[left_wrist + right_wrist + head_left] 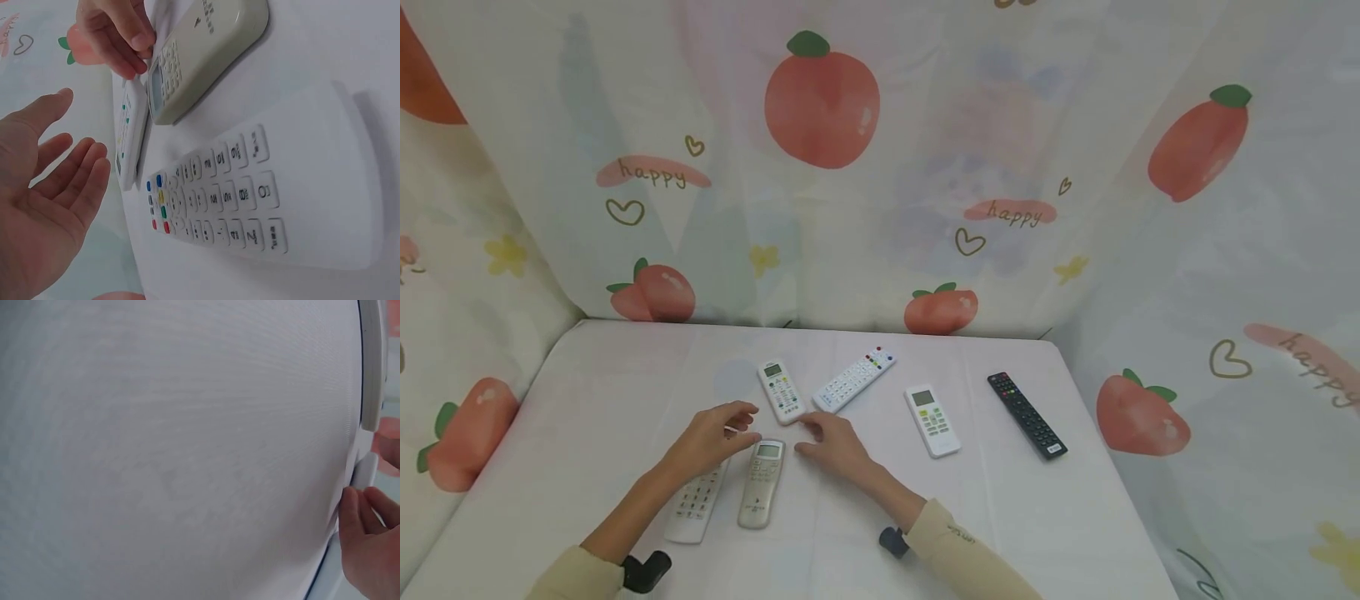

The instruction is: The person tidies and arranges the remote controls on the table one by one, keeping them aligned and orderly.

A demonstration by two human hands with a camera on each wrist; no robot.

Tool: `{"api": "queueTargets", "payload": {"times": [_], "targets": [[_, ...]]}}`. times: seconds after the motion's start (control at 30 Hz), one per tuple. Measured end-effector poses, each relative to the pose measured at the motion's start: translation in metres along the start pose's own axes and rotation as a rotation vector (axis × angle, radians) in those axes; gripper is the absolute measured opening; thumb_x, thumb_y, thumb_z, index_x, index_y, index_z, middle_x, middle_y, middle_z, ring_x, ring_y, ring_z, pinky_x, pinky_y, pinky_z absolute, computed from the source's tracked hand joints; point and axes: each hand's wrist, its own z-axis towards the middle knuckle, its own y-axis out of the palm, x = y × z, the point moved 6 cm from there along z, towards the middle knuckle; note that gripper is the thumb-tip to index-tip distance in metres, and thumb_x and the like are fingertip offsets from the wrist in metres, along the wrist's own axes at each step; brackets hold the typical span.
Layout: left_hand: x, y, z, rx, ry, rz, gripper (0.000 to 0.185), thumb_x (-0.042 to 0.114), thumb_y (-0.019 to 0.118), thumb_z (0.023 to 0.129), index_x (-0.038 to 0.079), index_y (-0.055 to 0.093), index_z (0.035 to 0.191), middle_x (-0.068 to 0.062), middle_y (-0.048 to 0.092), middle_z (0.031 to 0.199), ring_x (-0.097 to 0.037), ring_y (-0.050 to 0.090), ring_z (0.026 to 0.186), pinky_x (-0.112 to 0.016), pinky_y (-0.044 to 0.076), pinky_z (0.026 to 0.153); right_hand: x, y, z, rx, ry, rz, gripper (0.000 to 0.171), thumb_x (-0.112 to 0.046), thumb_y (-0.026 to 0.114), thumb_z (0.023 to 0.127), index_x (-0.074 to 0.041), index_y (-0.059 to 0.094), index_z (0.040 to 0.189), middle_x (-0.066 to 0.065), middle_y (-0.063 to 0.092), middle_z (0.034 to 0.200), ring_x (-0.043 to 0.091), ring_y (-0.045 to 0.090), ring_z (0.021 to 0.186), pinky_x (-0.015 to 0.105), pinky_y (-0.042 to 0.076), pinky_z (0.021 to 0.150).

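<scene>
My left hand [737, 423] hovers with straight, spread fingers over the top of a long white remote [695, 506]; its palm [44, 206] faces the number keys of that remote [250, 200] and holds nothing. A beige remote [762, 483] with a small display lies just right of it. My right hand [808, 435] rests on the table with relaxed fingers, its fingertips [128, 44] at the display end of the beige remote [200, 56]. A small white remote [781, 390] lies just beyond both hands. The right wrist view shows mostly white cloth and the fingers [369, 544].
Farther back lie a long white remote with coloured buttons [853, 379], a white remote with a display [932, 421] and a black remote [1027, 414] near the right edge. The table [587, 400] is cloth-covered, with peach-print curtains [820, 167] on three sides.
</scene>
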Motion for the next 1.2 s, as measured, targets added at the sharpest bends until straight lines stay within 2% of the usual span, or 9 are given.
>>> {"api": "queueTargets", "payload": {"times": [0.13, 0.33, 0.43, 0.6, 0.77, 0.9, 1.1, 1.2], "targets": [[-0.009, -0.003, 0.016, -0.009, 0.017, -0.024, 0.048, 0.013, 0.076, 0.089, -0.002, 0.057, 0.131, -0.017, 0.066, 0.115, -0.032, 0.064, 0.107, -0.045, 0.053, 0.092, 0.000, -0.002, 0.000, 0.033, 0.032, -0.013, 0.046, -0.024, 0.076, 0.089, -0.006, 0.063, 0.129, 0.008, 0.066, 0.124, 0.018, 0.063, 0.107, 0.027, 0.053, 0.087], [-0.028, -0.011, 0.041, -0.002, 0.006, -0.051, 0.054, 0.012, 0.077, 0.089, -0.003, 0.053, 0.135, -0.020, 0.064, 0.119, -0.037, 0.062, 0.112, -0.049, 0.051, 0.095, -0.003, -0.005, 0.000, 0.100, 0.045, -0.034, 0.049, -0.024, 0.078, 0.088, -0.002, 0.062, 0.129, 0.011, 0.068, 0.120, 0.017, 0.066, 0.101, 0.024, 0.054, 0.082], [-0.038, -0.013, 0.053, -0.016, -0.022, -0.055, 0.058, 0.013, 0.077, 0.088, -0.004, 0.051, 0.137, -0.024, 0.062, 0.124, -0.041, 0.059, 0.116, -0.052, 0.049, 0.096, -0.004, -0.005, 0.001, 0.114, 0.046, -0.035, 0.055, -0.023, 0.078, 0.087, 0.000, 0.058, 0.134, 0.013, 0.067, 0.122, 0.018, 0.066, 0.102, 0.024, 0.054, 0.082], [-0.052, -0.010, 0.069, -0.082, -0.083, -0.017, 0.067, 0.017, 0.078, 0.088, -0.003, 0.047, 0.143, -0.026, 0.053, 0.138, -0.043, 0.052, 0.126, -0.055, 0.044, 0.102, -0.003, -0.003, 0.004, 0.128, 0.047, -0.035, 0.059, -0.022, 0.079, 0.086, 0.001, 0.057, 0.136, 0.013, 0.067, 0.123, 0.018, 0.067, 0.102, 0.024, 0.054, 0.082], [-0.057, -0.005, 0.081, -0.134, -0.118, 0.039, 0.076, 0.020, 0.080, 0.086, -0.003, 0.042, 0.147, -0.027, 0.043, 0.147, -0.044, 0.043, 0.133, -0.058, 0.036, 0.107, -0.007, -0.002, 0.005, 0.133, 0.039, -0.038, 0.057, -0.023, 0.079, 0.087, -0.001, 0.058, 0.136, 0.012, 0.068, 0.123, 0.019, 0.067, 0.103, 0.026, 0.055, 0.083], [-0.059, 0.000, 0.089, -0.171, -0.139, 0.070, 0.080, 0.019, 0.080, 0.085, -0.005, 0.038, 0.149, -0.029, 0.041, 0.148, -0.045, 0.039, 0.136, -0.057, 0.031, 0.111, -0.010, -0.001, 0.005, 0.132, 0.033, -0.064, 0.057, -0.024, 0.078, 0.088, -0.001, 0.058, 0.136, 0.011, 0.070, 0.117, 0.019, 0.067, 0.100, 0.028, 0.055, 0.081], [-0.060, 0.006, 0.097, -0.209, -0.164, 0.087, 0.086, 0.019, 0.083, 0.083, -0.005, 0.036, 0.150, -0.029, 0.038, 0.150, -0.046, 0.036, 0.137, -0.056, 0.029, 0.112, -0.011, 0.003, 0.008, 0.117, 0.061, -0.105, 0.060, -0.025, 0.076, 0.089, -0.001, 0.054, 0.140, 0.011, 0.068, 0.121, 0.020, 0.067, 0.105, 0.027, 0.054, 0.084], [-0.059, 0.007, 0.100, -0.215, -0.151, 0.099, 0.086, 0.020, 0.083, 0.082, -0.004, 0.036, 0.150, -0.029, 0.037, 0.151, -0.047, 0.037, 0.136, -0.056, 0.030, 0.112, -0.010, 0.005, 0.010, 0.116, 0.061, -0.136, 0.061, -0.024, 0.076, 0.089, 0.000, 0.053, 0.140, 0.011, 0.067, 0.122, 0.017, 0.067, 0.100, 0.026, 0.054, 0.084]]}}
